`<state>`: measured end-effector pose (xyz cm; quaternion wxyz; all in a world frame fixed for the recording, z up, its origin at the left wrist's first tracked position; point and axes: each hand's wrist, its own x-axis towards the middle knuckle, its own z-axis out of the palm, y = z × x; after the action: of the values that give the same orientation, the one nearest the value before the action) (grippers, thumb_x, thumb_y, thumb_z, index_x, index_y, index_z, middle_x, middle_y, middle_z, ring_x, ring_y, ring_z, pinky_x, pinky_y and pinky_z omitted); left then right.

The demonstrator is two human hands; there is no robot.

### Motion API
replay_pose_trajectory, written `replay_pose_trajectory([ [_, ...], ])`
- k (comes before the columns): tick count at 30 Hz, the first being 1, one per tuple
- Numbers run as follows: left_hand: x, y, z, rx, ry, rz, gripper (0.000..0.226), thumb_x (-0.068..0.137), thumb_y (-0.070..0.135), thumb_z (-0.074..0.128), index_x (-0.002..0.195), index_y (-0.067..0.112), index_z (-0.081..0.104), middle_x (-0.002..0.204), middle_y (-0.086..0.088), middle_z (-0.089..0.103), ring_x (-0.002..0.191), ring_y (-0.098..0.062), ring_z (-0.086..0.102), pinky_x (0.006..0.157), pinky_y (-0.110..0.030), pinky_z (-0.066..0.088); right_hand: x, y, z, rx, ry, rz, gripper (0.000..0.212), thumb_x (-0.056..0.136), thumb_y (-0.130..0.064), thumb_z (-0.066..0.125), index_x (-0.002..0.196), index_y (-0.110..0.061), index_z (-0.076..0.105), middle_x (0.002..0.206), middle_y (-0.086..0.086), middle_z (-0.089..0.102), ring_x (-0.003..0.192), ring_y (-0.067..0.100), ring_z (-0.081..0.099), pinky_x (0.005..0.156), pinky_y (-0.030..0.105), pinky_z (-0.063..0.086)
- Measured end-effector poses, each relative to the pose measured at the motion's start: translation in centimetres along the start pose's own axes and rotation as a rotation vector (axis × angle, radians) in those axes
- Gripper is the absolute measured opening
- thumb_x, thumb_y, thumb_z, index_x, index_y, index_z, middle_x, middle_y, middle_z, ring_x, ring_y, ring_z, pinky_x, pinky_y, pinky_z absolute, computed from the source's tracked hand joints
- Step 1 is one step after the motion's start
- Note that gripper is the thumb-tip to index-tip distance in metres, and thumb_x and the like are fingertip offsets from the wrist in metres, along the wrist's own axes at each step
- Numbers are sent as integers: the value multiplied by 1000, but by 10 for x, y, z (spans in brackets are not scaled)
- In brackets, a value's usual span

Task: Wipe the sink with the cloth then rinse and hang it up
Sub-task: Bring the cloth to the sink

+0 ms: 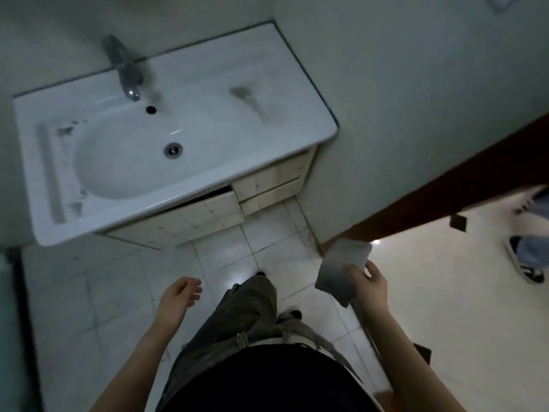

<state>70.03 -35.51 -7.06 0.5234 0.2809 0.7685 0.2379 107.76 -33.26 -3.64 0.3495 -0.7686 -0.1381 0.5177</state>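
cloth (341, 270) is pinched in the right hand (370, 281), well short of the sink (184, 120) lying ahead and leftward; left hand (181, 295) nearer it, fingers loosely curled, empty

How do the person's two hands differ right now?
The right hand grips a grey-white cloth; the left hand holds nothing. The right hand's fingers curl round the cloth, the left hand's hang loosely curled. Both are bare and neither touches the sink.
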Motion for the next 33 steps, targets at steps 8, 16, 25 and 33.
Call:
replay_pose_trajectory([
  [8, 24, 23, 23, -138, 122, -58, 18, 97, 9, 49, 91, 9, 66, 92, -15, 68, 82, -30, 63, 72, -33, 48, 75, -84, 73, -282, -203, -278, 24, 90, -12, 60, 114, -12, 63, 117, 7, 65, 108, 22, 57, 80, 22, 47],
  [16, 92, 147, 26, -73, 54, 134, 16, 96, 10, 50, 95, 11, 66, 94, -8, 70, 85, -20, 66, 70, -22, 47, 116, -184, 125, -255, -264, -404, 26, 90, -6, 59, 115, -10, 64, 106, 2, 70, 100, 18, 65, 80, 25, 56],
  [25, 175, 271, 46, 56, 118, 330, 25, 90, 30, 64, 114, 25, 60, 103, 6, 66, 93, -9, 61, 79, -24, 46, 176, -298, 206, -251, -224, -597, 32, 88, -2, 58, 119, -6, 61, 106, 4, 67, 87, 9, 64, 64, 4, 48],
  [33, 274, 276, 109, 323, 107, 196, 64, 93, 47, 53, 145, 13, 38, 143, -10, 46, 129, -26, 47, 103, -34, 37, 271, -335, 299, -538, -544, -539, 23, 87, -11, 62, 108, -21, 61, 103, 1, 67, 95, 19, 65, 75, 28, 52],
])
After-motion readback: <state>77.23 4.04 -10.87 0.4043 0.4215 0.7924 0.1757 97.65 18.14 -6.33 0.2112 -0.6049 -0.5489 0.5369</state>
